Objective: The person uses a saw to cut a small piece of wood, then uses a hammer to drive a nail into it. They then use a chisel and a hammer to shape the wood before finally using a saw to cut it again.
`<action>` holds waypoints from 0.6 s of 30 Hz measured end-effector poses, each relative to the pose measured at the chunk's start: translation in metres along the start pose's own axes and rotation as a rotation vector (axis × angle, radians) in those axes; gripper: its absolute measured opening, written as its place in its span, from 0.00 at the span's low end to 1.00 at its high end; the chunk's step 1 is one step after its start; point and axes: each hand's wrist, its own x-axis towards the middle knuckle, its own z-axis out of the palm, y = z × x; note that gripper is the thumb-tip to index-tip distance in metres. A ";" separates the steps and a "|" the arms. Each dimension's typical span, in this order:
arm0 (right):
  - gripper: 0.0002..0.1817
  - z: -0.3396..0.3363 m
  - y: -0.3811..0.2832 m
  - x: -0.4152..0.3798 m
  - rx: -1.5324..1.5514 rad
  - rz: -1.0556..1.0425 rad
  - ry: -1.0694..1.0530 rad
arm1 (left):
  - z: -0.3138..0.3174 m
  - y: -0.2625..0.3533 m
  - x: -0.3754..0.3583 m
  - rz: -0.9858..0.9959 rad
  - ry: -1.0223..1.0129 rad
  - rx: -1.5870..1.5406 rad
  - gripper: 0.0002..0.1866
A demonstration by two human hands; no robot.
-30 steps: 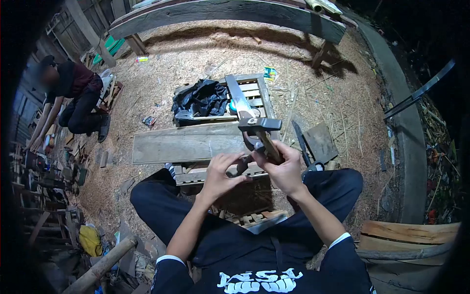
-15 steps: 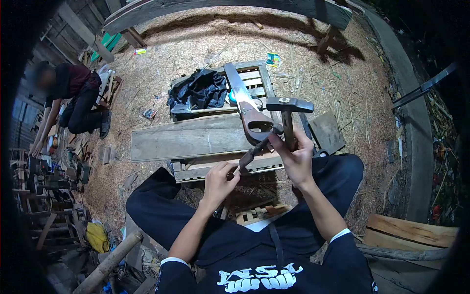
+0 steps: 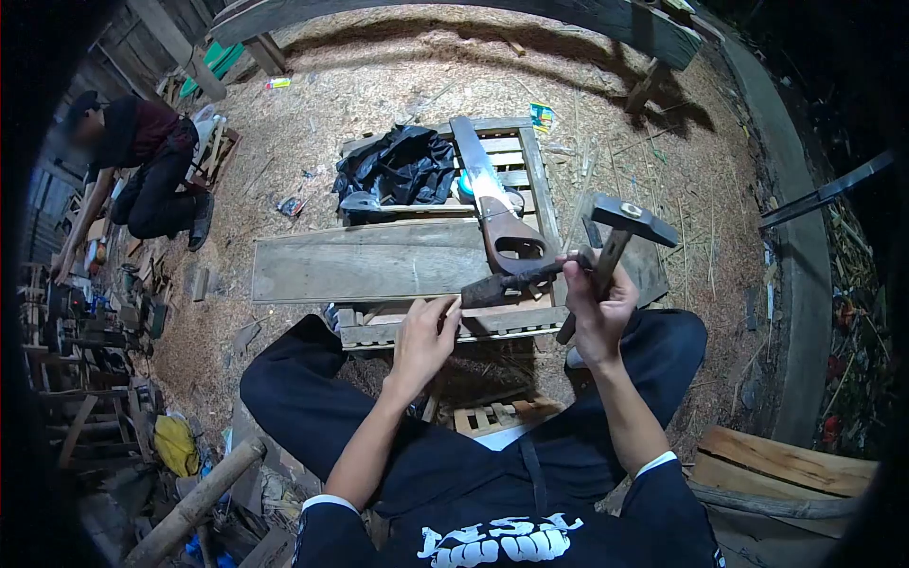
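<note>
My right hand (image 3: 601,317) is closed around the handle of a hammer (image 3: 632,220), its metal head raised above the fist. The same hand also grips a dark chisel (image 3: 530,275), which points left with its broad blade end toward my other hand. My left hand (image 3: 424,341) is closed, thumb and fingers pinched together right at the blade's end. Whatever is between those fingertips is hidden. Just beyond the chisel lies a handsaw (image 3: 492,204), its wooden handle toward me, on a low slatted wooden stand (image 3: 538,180).
A wide board (image 3: 360,265) and a black plastic bag (image 3: 393,175) rest on the stand. Wood shavings cover the ground. At left, a person (image 3: 151,170) crouches, reaching toward piled scraps. A long beam (image 3: 454,19) spans the far side. Planks (image 3: 776,464) lie at lower right.
My right hand has moved right and slightly down with the hammer and chisel, and the hammer head has tilted. The chisel lies flatter. My left hand has risen slightly.
</note>
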 end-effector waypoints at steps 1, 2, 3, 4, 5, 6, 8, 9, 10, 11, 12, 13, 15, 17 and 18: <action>0.13 0.000 0.002 0.000 0.036 -0.010 0.003 | 0.001 -0.003 0.002 -0.011 0.021 -0.017 0.13; 0.12 0.001 0.003 0.000 0.072 -0.019 0.005 | 0.002 -0.005 0.004 -0.022 0.042 -0.034 0.13; 0.12 0.003 0.005 0.000 0.113 -0.040 0.002 | 0.002 -0.007 0.006 -0.024 0.045 -0.034 0.13; 0.12 0.004 0.006 0.001 0.113 -0.040 -0.002 | 0.002 -0.007 0.008 -0.038 0.074 -0.099 0.13; 0.11 0.004 0.006 0.002 0.102 -0.043 0.025 | 0.002 -0.008 0.010 -0.050 0.102 -0.164 0.12; 0.11 0.007 0.002 0.004 0.092 -0.044 0.052 | 0.001 -0.010 0.012 -0.051 0.105 -0.164 0.12; 0.09 0.015 -0.008 0.006 0.104 -0.045 0.100 | -0.005 -0.014 0.016 -0.004 0.165 -0.148 0.12; 0.08 0.014 -0.009 0.009 0.120 -0.061 0.103 | -0.011 -0.009 0.019 -0.049 0.172 -0.225 0.12; 0.07 0.013 -0.009 0.012 0.136 -0.078 0.107 | -0.016 -0.004 0.020 -0.048 0.173 -0.225 0.12; 0.06 0.012 -0.006 0.015 0.116 -0.072 0.125 | -0.022 0.001 0.020 -0.112 0.149 -0.323 0.12; 0.06 0.011 -0.003 0.014 0.117 -0.074 0.125 | -0.028 0.007 0.021 -0.177 0.124 -0.422 0.11; 0.07 0.011 -0.001 0.013 0.057 -0.090 0.120 | -0.029 0.004 0.022 -0.190 0.086 -0.498 0.13; 0.09 0.008 0.006 0.013 -0.038 -0.115 0.126 | -0.031 0.003 0.022 -0.182 0.060 -0.590 0.14; 0.10 0.007 0.010 0.014 -0.014 -0.117 0.114 | -0.033 0.002 0.021 -0.179 0.041 -0.682 0.16; 0.11 0.008 0.010 0.014 0.013 -0.121 0.107 | -0.034 0.002 0.021 -0.192 0.006 -0.743 0.16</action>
